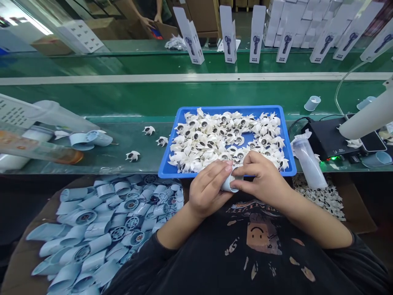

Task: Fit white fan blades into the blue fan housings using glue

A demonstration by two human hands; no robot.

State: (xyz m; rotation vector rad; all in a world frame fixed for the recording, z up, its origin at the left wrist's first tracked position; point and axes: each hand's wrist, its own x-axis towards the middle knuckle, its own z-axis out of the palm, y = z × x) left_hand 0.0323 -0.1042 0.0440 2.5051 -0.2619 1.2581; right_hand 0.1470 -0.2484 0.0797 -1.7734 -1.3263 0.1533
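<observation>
A light blue plastic fan housing point(229, 185), shaped like a short tube, is held in front of my chest at the tray's near edge. My left hand point(209, 186) wraps around it from the left. My right hand point(260, 177) is closed at its open end, thumb and fingers at the rim; whether these fingers also pinch a small part inside is hidden. Just beyond my hands lies a blue tray point(288, 157) heaped with white fan impellers point(199, 141) with dark round hubs. Three loose impellers point(132, 156) rest on the bench left of the tray.
A big container at lower left holds many blue housings point(98, 229). Right of the tray stand a black box point(327, 137) with a green light and a clear plastic tube point(310, 164). White printed boxes point(256, 35) line the back ledge. Another person's hands point(152, 20) show behind.
</observation>
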